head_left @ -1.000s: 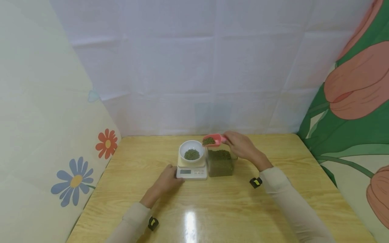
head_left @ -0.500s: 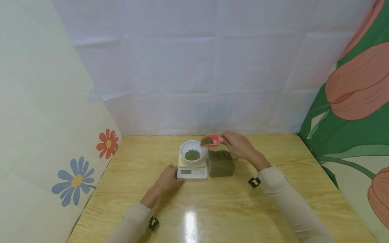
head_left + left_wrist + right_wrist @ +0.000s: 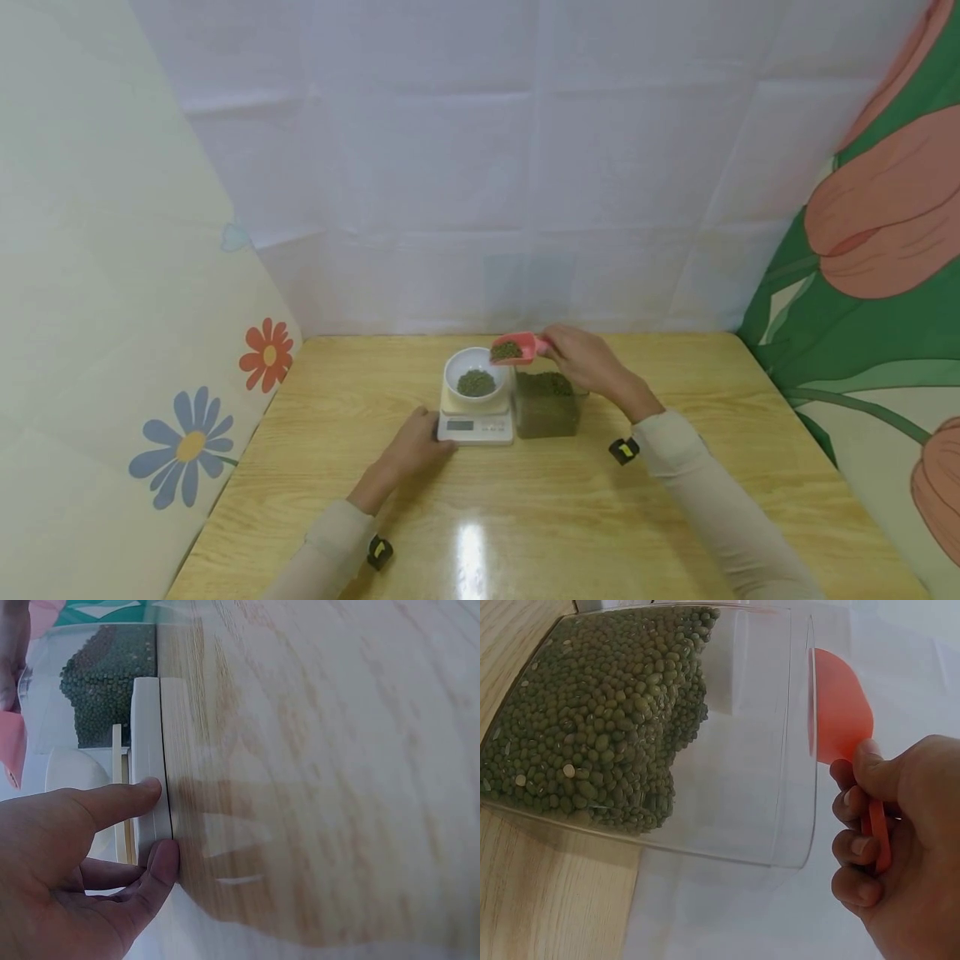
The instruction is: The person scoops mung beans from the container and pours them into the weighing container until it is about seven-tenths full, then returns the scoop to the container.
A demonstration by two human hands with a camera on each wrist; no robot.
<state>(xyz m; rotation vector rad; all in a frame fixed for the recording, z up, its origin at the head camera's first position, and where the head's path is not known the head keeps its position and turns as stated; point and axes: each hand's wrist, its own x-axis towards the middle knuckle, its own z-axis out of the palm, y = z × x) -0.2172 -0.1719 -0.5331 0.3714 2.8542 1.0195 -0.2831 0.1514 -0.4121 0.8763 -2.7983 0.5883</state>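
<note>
My right hand (image 3: 588, 362) grips the handle of a pink scoop (image 3: 525, 345) heaped with green mung beans. The scoop's front lip hangs over the right rim of a white bowl (image 3: 452, 370), which has mung beans in its bottom. That bowl sits on a white digital kitchen scale (image 3: 474, 435), whose display digits are too small to read. My left hand (image 3: 412, 444) holds the scale's front left corner, thumb and fingers on its sides in the left wrist view. A clear box (image 3: 739, 795) of mung beans stands right of the scale, below the scoop.
Everything stands on a wood-grain table (image 3: 360, 367) with a glossy top. White cloth (image 3: 420, 167) hangs behind it. Flower-patterned sheets (image 3: 862, 350) close off both sides.
My right hand has moved slightly left, bringing the scoop from above the box to over the bowl's right rim. The beans stay in the scoop. My left hand keeps its place.
</note>
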